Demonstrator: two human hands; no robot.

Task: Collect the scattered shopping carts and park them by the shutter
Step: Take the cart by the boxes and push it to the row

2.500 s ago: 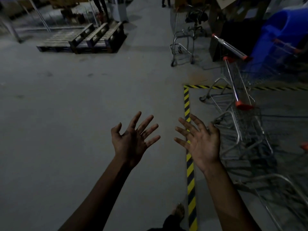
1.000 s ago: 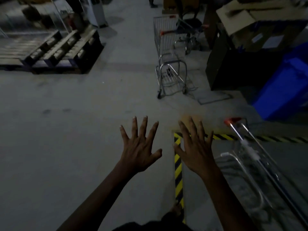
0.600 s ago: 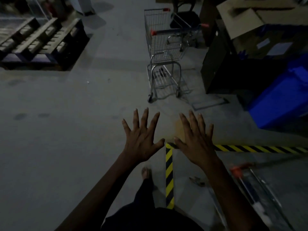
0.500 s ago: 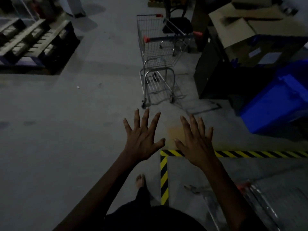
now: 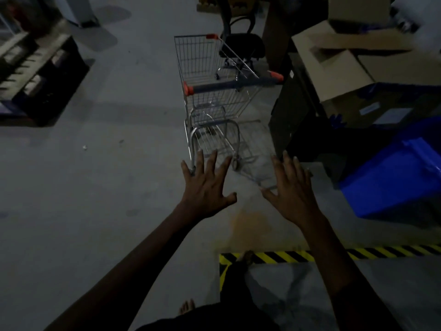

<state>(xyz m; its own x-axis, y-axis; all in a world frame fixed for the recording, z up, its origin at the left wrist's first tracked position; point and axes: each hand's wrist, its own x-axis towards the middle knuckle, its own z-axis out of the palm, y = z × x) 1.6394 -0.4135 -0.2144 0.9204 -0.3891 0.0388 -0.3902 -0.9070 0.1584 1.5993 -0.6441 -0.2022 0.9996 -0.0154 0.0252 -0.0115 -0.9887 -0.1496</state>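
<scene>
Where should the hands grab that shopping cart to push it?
Probably on the dark handle bar with orange end caps, at the near end of the shopping cart. It lies crosswise facing the person, so come straight from behind, left hand and right hand spread apart on the bar. Both are open and empty.

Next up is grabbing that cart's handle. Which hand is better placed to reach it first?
Probably left. The left hand is open and lies almost straight below the red left end of the shopping cart handle. The right hand, also open, sits out beyond the handle's right end, nearer the blue bin.
</scene>
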